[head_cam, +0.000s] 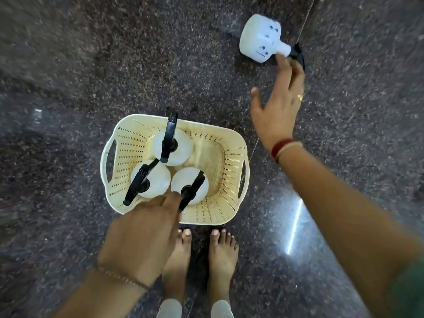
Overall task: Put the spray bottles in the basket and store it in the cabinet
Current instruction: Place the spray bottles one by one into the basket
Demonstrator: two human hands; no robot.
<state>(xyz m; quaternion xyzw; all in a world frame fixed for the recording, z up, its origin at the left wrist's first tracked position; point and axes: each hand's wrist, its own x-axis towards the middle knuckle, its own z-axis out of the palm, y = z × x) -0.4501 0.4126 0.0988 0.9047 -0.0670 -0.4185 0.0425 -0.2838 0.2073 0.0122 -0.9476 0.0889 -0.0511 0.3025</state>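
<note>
A cream perforated basket point(231, 171) stands on the floor in front of my feet. Three white spray bottles with black trigger heads stand upright in it: one at the back point(181, 145), one at the front left point(158, 177) and one at the front right point(202, 191). My left hand point(142, 235) reaches over the near rim, fingertips against the front right bottle's black head; whether it grips is hidden. Another white spray bottle point(259, 40) lies on its side on the floor at the upper right. My right hand point(277, 111) stretches toward it with fingers spread, fingertips at its neck.
The floor is dark speckled polished stone point(91, 76) with a thin joint line running past the lying bottle. My bare feet point(202, 255) stand just behind the basket. No cabinet is in view.
</note>
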